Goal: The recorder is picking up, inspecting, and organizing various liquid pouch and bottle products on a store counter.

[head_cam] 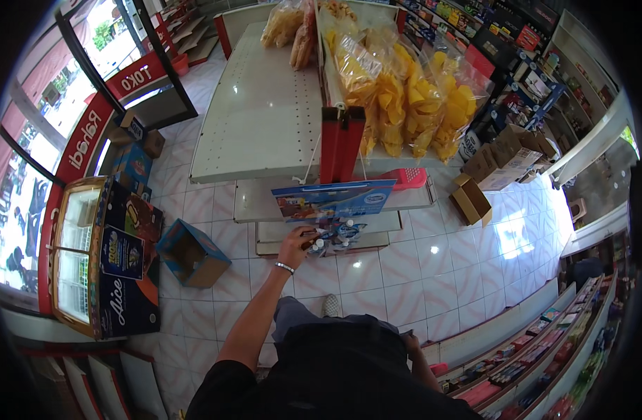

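My left hand [294, 247], with a bracelet at the wrist, reaches to the end of a white shelf unit. Its bent fingers touch the left side of a cluster of blue and clear packs with white caps [347, 231]; whether they grip one is too small to tell. Just above the packs, a blue printed hanging card [334, 199] is tied by white strings near the red end post [342, 142]. Low at my right side is my right hand [412, 344], partly hidden by my dark shirt. A small dark thing shows at its fingers, not clear enough to name.
Bags of yellow chips [405, 100] crowd the upper right shelf, with a pink plastic basket [405, 179] below. An open blue carton [192, 254] stands on the tiled floor beside an ice-cream freezer [79, 252]. Brown cartons [502, 157] are at right; stocked shelves [531, 341] run along the lower right.
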`<action>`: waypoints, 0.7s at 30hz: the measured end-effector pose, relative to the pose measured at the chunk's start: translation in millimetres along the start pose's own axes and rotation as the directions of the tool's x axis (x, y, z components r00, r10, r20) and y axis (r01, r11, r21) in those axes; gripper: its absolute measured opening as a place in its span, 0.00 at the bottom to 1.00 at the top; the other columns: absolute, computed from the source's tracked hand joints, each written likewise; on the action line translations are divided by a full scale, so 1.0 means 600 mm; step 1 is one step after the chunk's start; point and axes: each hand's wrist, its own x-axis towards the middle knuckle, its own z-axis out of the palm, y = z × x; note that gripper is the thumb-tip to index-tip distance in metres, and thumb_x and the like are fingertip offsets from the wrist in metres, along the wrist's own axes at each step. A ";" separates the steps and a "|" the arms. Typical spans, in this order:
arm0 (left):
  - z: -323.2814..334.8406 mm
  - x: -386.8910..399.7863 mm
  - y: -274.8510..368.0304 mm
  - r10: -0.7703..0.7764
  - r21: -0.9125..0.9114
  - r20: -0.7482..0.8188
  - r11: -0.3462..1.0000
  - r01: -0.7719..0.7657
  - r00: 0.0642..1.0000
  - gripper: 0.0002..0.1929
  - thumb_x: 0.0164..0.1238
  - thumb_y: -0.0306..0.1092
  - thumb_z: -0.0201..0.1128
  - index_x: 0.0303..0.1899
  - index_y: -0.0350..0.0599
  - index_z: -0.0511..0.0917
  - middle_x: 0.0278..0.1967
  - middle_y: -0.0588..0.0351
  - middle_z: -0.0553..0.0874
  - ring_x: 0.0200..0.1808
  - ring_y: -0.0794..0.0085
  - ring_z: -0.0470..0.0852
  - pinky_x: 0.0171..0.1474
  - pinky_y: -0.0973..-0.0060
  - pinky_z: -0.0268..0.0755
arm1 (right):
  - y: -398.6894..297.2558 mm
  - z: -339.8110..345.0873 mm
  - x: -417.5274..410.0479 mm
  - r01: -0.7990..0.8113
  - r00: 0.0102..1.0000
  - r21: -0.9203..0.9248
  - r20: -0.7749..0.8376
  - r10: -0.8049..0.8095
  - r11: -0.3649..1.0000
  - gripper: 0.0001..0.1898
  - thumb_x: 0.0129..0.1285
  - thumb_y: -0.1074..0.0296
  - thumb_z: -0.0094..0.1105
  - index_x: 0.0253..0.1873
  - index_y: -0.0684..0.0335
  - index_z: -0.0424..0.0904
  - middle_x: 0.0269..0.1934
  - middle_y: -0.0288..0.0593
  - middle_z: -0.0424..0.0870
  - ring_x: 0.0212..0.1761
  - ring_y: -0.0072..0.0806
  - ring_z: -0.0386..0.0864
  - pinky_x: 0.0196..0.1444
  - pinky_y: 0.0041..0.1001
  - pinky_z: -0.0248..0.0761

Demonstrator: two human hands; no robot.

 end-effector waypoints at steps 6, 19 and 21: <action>-0.005 0.008 -0.048 -0.027 0.066 -0.039 0.997 0.029 0.999 0.14 0.54 0.23 0.66 0.44 0.44 0.84 0.46 0.52 0.86 0.48 0.56 0.83 0.52 0.63 0.76 | -0.008 0.027 0.032 0.019 0.999 -0.180 -0.032 -0.026 0.984 0.12 0.68 0.64 0.50 0.41 0.67 0.78 0.32 0.42 0.81 0.35 0.34 0.81 0.41 0.31 0.75; 0.022 0.040 -0.044 -0.059 0.357 -0.153 0.928 0.111 0.986 0.12 0.63 0.36 0.65 0.46 0.44 0.83 0.41 0.50 0.87 0.44 0.57 0.83 0.52 0.63 0.69 | -0.082 0.066 -0.022 -0.056 0.993 0.126 -0.097 0.069 0.990 0.15 0.72 0.57 0.46 0.40 0.62 0.77 0.27 0.32 0.76 0.29 0.22 0.73 0.29 0.27 0.66; 0.027 0.041 -0.046 -0.090 0.397 -0.135 0.907 0.137 0.987 0.13 0.63 0.37 0.66 0.46 0.44 0.83 0.41 0.50 0.87 0.44 0.58 0.82 0.52 0.63 0.68 | -0.102 0.077 -0.038 -0.016 0.995 -0.007 -0.094 0.015 1.000 0.15 0.72 0.57 0.47 0.39 0.62 0.77 0.27 0.32 0.76 0.29 0.21 0.72 0.29 0.27 0.66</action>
